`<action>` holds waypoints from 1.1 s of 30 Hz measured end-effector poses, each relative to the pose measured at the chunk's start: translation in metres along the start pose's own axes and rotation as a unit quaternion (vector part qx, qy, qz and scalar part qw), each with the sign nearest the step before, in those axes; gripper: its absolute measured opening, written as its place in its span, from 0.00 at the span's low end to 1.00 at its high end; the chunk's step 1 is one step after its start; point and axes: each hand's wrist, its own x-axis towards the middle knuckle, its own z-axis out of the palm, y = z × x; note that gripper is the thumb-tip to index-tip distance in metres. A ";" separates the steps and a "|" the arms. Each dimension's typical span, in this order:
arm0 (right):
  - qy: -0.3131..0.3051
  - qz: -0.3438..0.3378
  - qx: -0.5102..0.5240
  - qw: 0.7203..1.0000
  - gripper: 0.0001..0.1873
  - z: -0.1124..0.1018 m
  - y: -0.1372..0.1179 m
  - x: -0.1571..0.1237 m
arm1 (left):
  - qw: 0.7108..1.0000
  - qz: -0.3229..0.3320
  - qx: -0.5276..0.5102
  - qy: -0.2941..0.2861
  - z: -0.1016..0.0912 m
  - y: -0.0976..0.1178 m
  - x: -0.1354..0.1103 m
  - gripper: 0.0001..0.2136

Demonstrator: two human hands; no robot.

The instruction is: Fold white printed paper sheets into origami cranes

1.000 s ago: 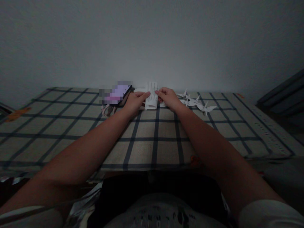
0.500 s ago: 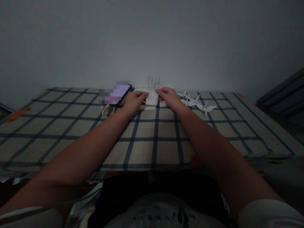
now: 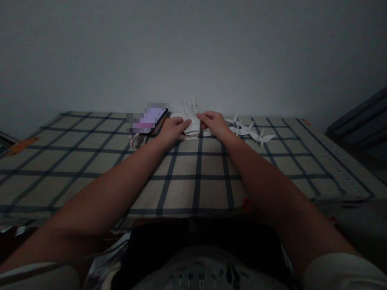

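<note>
A small white printed sheet of paper [image 3: 191,114] stands partly lifted at the far middle of the checked tablecloth [image 3: 196,177]. My left hand [image 3: 171,129] pinches its left edge and my right hand [image 3: 213,123] pinches its right edge; both hands have fingers closed on it. The sheet's upper part leans to the left. More white paper lies flat under the hands.
A phone [image 3: 149,120] with a lit screen lies just left of my left hand, with a pinkish cord [image 3: 135,140] below it. Several folded white paper cranes [image 3: 249,129] sit right of my right hand. A grey wall rises behind the table.
The sheet was lifted from a low bent position to upright, and now its top tilts leftward. Both hands stayed almost in place.
</note>
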 end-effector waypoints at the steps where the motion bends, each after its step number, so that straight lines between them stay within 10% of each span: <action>1: -0.010 0.002 0.007 1.000 0.17 0.000 0.001 0.000 | 1.000 0.004 0.003 0.006 0.000 -0.001 0.001 0.17; 24: -0.064 0.015 0.025 0.998 0.02 0.004 0.002 0.000 | 0.998 -0.027 -0.060 0.025 0.002 0.002 0.001 0.16; 33: -0.084 0.014 0.041 0.996 0.19 0.005 0.001 -0.002 | 0.995 -0.016 -0.093 0.045 -0.001 -0.005 0.007 0.17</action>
